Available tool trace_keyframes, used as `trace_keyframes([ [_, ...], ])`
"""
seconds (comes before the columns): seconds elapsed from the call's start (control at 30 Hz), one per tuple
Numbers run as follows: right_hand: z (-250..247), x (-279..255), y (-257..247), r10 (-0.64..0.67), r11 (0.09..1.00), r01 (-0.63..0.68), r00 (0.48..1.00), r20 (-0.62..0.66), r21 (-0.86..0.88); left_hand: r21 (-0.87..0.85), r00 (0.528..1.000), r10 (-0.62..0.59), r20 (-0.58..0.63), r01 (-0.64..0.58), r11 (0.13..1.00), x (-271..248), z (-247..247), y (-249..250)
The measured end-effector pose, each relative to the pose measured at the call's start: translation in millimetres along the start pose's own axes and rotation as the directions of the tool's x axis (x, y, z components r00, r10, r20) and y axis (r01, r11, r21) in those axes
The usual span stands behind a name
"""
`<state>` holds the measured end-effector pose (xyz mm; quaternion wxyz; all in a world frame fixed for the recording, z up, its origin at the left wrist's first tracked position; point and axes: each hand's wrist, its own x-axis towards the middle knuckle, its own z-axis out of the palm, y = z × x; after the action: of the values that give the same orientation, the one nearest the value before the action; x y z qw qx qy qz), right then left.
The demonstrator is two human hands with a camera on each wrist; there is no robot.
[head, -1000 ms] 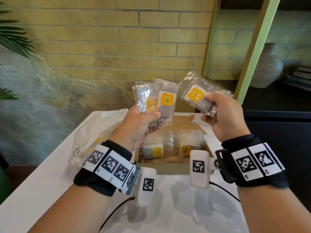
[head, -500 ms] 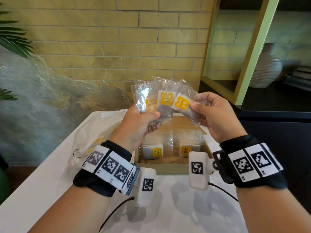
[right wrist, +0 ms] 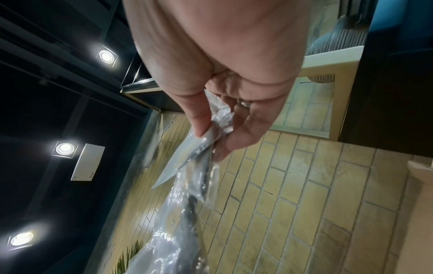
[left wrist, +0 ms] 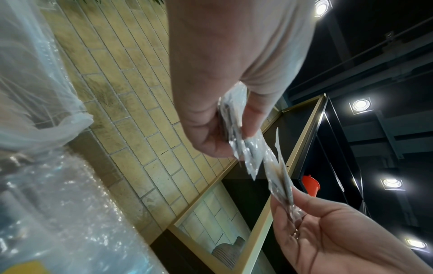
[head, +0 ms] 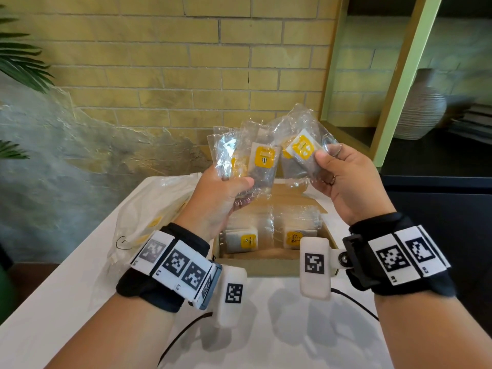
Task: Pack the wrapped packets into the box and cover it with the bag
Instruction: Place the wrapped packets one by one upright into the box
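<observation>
Both hands are raised above an open cardboard box [head: 255, 266] on a white table [head: 66, 288]. My left hand [head: 221, 193] grips a fan of clear wrapped packets [head: 255, 161] with yellow labels; thumb and fingers pinch their lower ends [left wrist: 230, 128]. My right hand [head: 343, 179] pinches one more clear packet [head: 302, 149] by its edge [right wrist: 211, 133], held close beside the left hand's packets. More packets [head: 246, 239] stand in rows inside the box. A crumpled clear plastic bag [head: 149, 209] lies on the table left of the box.
A yellow brick wall stands behind the table. A green-framed shelf unit [head: 399, 83] with a ribbed vase [head: 420, 107] sits at right over a dark counter. Plant leaves [head: 21, 62] reach in at left. A black cable [head: 183, 334] crosses the near table.
My right hand brought its packet left toward the left hand's bundle, then drew it slightly apart to the right. The left hand stayed nearly still with its packets.
</observation>
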<state>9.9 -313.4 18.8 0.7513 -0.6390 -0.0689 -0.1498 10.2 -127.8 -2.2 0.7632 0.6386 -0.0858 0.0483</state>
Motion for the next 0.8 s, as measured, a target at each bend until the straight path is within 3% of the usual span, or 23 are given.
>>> trace_keyframes([
  [0.23,-7,3,-2,-0.008,1.000,0.008,1.000,-0.020,-0.011,0.026,0.999,0.027,-0.043,-0.026,0.999,2,-4,1],
  [0.47,-15,-5,1,0.102,0.929,-0.041,0.983,0.150,-0.368,-0.011,0.986,0.075,-0.148,-0.077,0.997,3,-17,13],
  [0.6,-17,-6,6,0.188,0.761,0.015,0.952,0.243,-0.649,-0.031,0.985,0.095,-0.143,-0.100,0.994,1,-19,18],
  [0.73,-16,-8,13,0.327,0.445,0.174,0.881,0.340,-0.878,-0.003,0.989,0.085,-0.119,-0.086,0.996,-1,-17,18],
  [0.8,-16,-11,17,0.399,0.336,0.235,0.842,0.364,-0.912,0.016,0.991,0.083,-0.104,-0.082,0.997,-2,-15,18],
])
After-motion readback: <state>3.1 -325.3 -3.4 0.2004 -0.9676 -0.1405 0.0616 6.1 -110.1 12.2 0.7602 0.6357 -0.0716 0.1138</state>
